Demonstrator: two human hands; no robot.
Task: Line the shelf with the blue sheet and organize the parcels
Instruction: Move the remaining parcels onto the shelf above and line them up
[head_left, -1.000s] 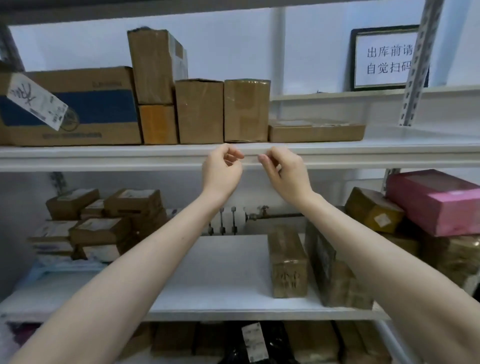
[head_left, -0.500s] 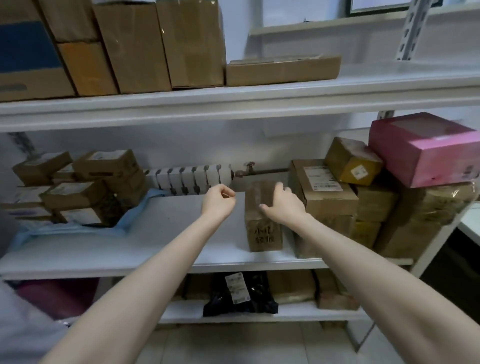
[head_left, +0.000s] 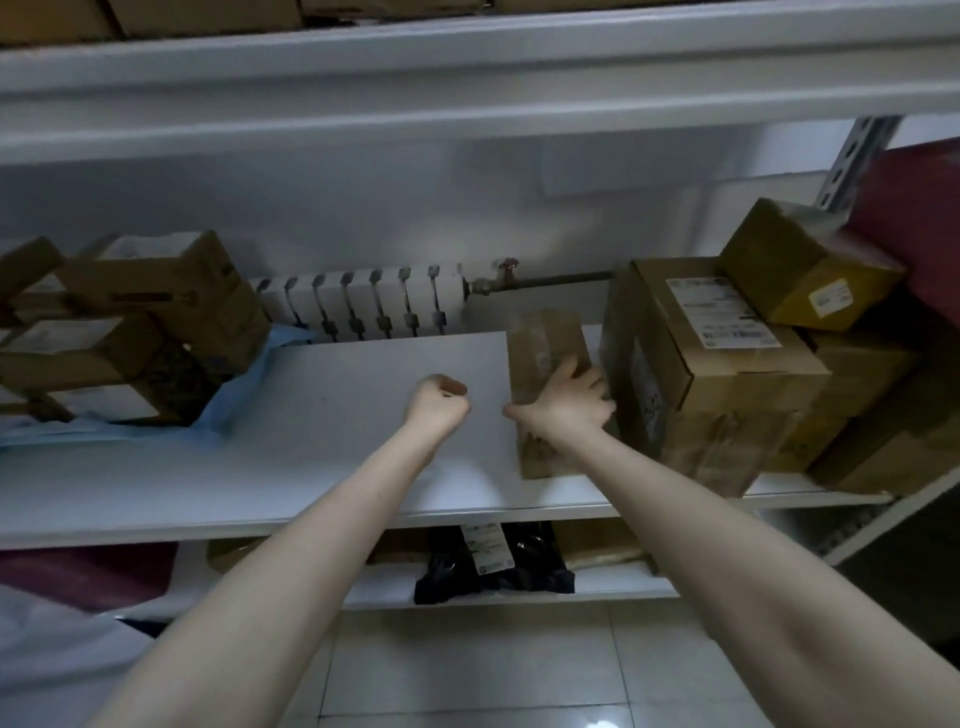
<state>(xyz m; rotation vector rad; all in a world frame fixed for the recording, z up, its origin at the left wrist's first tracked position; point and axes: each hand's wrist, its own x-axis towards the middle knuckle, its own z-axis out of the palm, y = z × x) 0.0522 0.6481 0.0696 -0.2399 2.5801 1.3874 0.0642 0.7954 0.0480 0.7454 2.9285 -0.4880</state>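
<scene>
A small brown taped parcel (head_left: 545, 343) stands upright on the white middle shelf (head_left: 337, 447), beside a large labelled box (head_left: 727, 358). My right hand (head_left: 563, 408) grips this small parcel from above, thumb on its left side and fingers over its right edge. Curled into a fist and holding nothing, my left hand (head_left: 436, 405) hovers over the bare shelf just left of the parcel. The blue sheet (head_left: 234, 410) lies crumpled at the shelf's left end, under a stack of small brown parcels (head_left: 145, 332).
More cartons are piled at the right end, with a yellow-brown box (head_left: 805, 275) and a dark pink box (head_left: 924, 218) on top. A white radiator (head_left: 363, 306) runs behind the shelf. The lower shelf holds a black bag (head_left: 493, 566). Another shelf (head_left: 467, 78) runs overhead.
The view dropped from the upper shelf to the middle one. Both hands came down from the upper shelf's edge, and my right hand reached the small brown parcel and closed round it.
</scene>
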